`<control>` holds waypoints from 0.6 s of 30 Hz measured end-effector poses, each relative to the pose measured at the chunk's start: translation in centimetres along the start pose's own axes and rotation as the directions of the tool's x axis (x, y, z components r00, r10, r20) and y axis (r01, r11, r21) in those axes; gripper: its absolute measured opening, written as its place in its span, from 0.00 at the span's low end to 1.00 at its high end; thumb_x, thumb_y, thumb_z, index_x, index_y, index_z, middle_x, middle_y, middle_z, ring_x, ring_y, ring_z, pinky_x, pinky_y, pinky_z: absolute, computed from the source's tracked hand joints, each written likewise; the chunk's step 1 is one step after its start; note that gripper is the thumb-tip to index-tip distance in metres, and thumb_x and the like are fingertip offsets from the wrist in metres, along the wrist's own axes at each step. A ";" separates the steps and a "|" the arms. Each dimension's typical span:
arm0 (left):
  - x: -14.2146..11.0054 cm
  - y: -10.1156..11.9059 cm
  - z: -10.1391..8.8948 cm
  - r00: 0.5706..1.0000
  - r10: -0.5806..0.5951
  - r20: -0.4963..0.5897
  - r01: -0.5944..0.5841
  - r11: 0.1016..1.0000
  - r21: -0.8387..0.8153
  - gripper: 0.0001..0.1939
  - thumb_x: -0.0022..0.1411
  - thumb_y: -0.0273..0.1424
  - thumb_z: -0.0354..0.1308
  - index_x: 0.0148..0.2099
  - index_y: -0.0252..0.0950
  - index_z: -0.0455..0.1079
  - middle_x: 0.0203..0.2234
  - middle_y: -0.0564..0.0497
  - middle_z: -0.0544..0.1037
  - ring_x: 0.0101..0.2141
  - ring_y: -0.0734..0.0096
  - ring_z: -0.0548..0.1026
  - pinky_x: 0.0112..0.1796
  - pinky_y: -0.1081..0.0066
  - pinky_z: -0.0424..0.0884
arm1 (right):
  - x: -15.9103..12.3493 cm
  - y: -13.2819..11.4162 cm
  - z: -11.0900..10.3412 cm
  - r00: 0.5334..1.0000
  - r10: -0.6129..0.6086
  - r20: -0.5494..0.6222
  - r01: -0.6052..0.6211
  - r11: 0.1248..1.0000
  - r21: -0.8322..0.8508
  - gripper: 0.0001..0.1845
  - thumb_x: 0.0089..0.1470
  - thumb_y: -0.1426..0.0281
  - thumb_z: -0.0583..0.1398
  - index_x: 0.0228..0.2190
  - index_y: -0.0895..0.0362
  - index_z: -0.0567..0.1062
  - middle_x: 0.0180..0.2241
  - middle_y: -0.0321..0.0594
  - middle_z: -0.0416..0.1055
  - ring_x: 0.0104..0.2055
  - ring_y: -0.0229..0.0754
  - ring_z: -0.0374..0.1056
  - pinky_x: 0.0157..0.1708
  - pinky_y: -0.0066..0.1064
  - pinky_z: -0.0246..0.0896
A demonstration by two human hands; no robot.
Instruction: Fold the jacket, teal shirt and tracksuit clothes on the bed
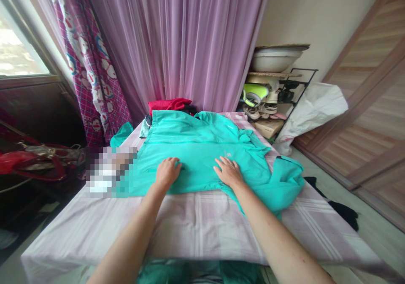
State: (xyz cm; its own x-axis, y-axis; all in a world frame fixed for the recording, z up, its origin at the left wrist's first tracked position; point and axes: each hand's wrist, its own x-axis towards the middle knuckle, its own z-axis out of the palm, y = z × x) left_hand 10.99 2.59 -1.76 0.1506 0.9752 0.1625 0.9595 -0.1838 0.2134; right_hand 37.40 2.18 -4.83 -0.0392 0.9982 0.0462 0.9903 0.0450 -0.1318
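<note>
A turquoise zip-up jacket (196,161) lies spread on the table, its collar end to the right and its hem to the left. My left hand (168,172) rests on the near front panel, fingers spread on the fabric. Flat on the same panel, close to a small pale logo, is my right hand (229,171), with its fingers apart. Neither hand grips anything. One sleeve bends out at the near right, and some folds there are bunched up.
A checked cloth covers the table (202,229). Red folded clothing (171,104) sits behind the jacket, against a purple curtain (177,39). To the right stand a shoe rack (294,87) with a basin (276,59) and a white sack (316,109). A blurred patch hides the left edge.
</note>
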 end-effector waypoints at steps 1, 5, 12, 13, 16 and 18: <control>0.3 1.6 0.5 0.998 0.056 0.013 -0.056 0.998 -0.012 0.21 0.69 0.40 0.47 0.58 0.37 0.70 0.56 0.41 0.75 0.55 0.54 0.72 0.56 0.57 0.65 | 0.0 0.0 0.0 1.000 -0.001 0.001 0.001 1.000 -0.002 0.28 0.65 0.58 0.47 0.63 0.50 0.64 0.68 0.42 0.54 0.69 0.47 0.48 0.65 0.49 0.39; 1.7 7.3 3.2 0.960 0.248 0.128 -0.245 0.969 -0.039 0.29 0.69 0.48 0.45 0.66 0.41 0.62 0.67 0.43 0.61 0.66 0.51 0.56 0.64 0.47 0.50 | 0.0 0.2 0.3 1.000 -0.003 -0.009 0.003 1.000 -0.011 0.28 0.66 0.58 0.47 0.63 0.50 0.64 0.68 0.41 0.55 0.69 0.47 0.49 0.65 0.49 0.40; 4.8 5.5 4.5 0.959 0.192 0.210 -0.192 0.981 -0.024 0.34 0.68 0.52 0.42 0.70 0.45 0.54 0.70 0.44 0.54 0.68 0.51 0.49 0.65 0.44 0.44 | 0.1 0.4 0.6 1.000 -0.012 -0.026 0.012 1.000 -0.022 0.28 0.66 0.58 0.47 0.63 0.49 0.65 0.68 0.42 0.56 0.68 0.47 0.50 0.65 0.48 0.41; 5.2 4.5 4.1 0.963 0.166 0.214 -0.168 0.986 -0.009 0.34 0.68 0.53 0.41 0.70 0.45 0.53 0.70 0.44 0.53 0.69 0.51 0.49 0.65 0.44 0.44 | 0.1 0.4 0.6 1.000 -0.010 -0.024 0.009 1.000 -0.021 0.28 0.66 0.58 0.47 0.63 0.49 0.65 0.67 0.42 0.56 0.68 0.46 0.50 0.65 0.47 0.41; 5.9 0.8 2.7 0.971 0.046 0.235 -0.057 0.998 0.038 0.36 0.67 0.54 0.40 0.71 0.45 0.51 0.71 0.44 0.50 0.69 0.51 0.47 0.64 0.45 0.43 | 0.0 0.3 0.5 1.000 -0.006 -0.020 0.006 1.000 -0.017 0.28 0.66 0.58 0.47 0.63 0.50 0.65 0.67 0.42 0.56 0.69 0.46 0.50 0.66 0.47 0.39; 6.1 -2.1 1.8 0.968 -0.051 0.244 0.035 0.997 0.073 0.36 0.67 0.55 0.38 0.71 0.46 0.50 0.71 0.44 0.49 0.69 0.50 0.47 0.64 0.44 0.45 | 0.0 0.3 0.5 1.000 -0.007 -0.017 0.007 1.000 -0.014 0.28 0.66 0.59 0.47 0.63 0.50 0.65 0.68 0.42 0.56 0.69 0.46 0.50 0.66 0.47 0.39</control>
State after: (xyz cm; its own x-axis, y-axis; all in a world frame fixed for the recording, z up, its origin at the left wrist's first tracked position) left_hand 10.36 9.19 -2.98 0.1544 0.9840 -0.0884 0.9789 -0.1403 0.1483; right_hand 37.64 2.20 -5.33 -0.0441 0.9970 0.0641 0.9917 0.0514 -0.1175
